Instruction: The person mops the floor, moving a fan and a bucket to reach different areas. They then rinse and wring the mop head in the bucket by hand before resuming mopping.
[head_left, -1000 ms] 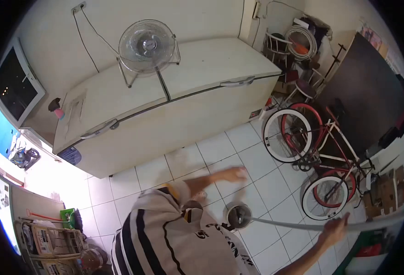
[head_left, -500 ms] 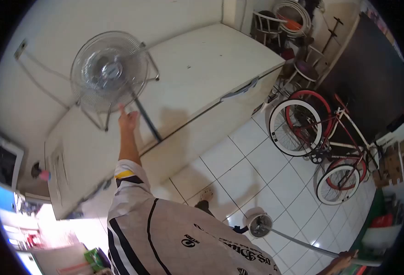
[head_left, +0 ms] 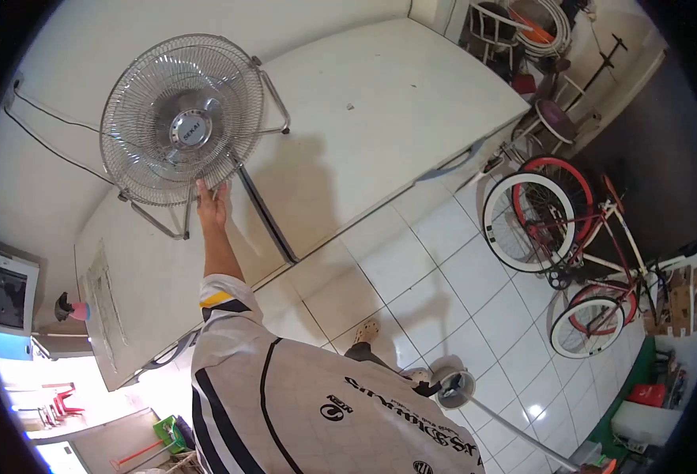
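Fan [head_left: 192, 130] touching left hand [head_left: 212, 207]; pole [head_left: 522, 433] in right hand [head_left: 599, 467].

And the tiled floor [head_left: 475, 316] gleams white! A pale wall [head_left: 317, 22] backs the long chest [head_left: 380, 110], while bright light [head_left: 40, 383] floods in lower left.

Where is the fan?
Upper left in the head view, the fan stands on the white freezer, the left hand at its lower edge.

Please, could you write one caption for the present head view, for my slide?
Left hand at the lower rim of a fan on a white chest, right hand at a long pole.
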Demonstrator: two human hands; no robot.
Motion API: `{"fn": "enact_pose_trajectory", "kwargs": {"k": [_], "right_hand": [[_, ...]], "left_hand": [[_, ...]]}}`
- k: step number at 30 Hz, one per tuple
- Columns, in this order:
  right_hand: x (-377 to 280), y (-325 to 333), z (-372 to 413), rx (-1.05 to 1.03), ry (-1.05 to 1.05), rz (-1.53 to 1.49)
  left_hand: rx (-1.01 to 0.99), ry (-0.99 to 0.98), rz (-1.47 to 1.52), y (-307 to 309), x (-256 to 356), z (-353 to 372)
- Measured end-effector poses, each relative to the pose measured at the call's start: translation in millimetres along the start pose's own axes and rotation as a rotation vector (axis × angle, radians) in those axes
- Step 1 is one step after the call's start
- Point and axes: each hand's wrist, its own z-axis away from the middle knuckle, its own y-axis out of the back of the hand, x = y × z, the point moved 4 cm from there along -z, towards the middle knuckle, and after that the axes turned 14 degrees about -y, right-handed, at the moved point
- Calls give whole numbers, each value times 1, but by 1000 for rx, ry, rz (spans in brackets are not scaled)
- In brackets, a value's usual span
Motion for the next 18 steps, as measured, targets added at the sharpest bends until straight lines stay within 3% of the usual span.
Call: {"fn": "enact_pose_trajectory", "kwargs": {"k": [4, 7, 9, 14, 16, 18], "right_hand": [[5, -15, 0, -12, -11, 24], [5, -29, -1, -27, -8, 41], [6, -38, -2, -36, -11, 52], [8, -65, -3, -61, -20, 89], [6, -78, -4, -80, -10, 109], [3, -88, -3, -100, 0, 115]], "left_hand": [[116, 55, -300, 10, 3, 22], [256, -76, -763, 23, 41, 58], [409, -525, -1329, 91, 75, 32], [62, -478, -1019, 139, 112, -62], [263, -438, -1073, 101, 119, -45], [310, -379, -1119, 97, 115, -39]]}}
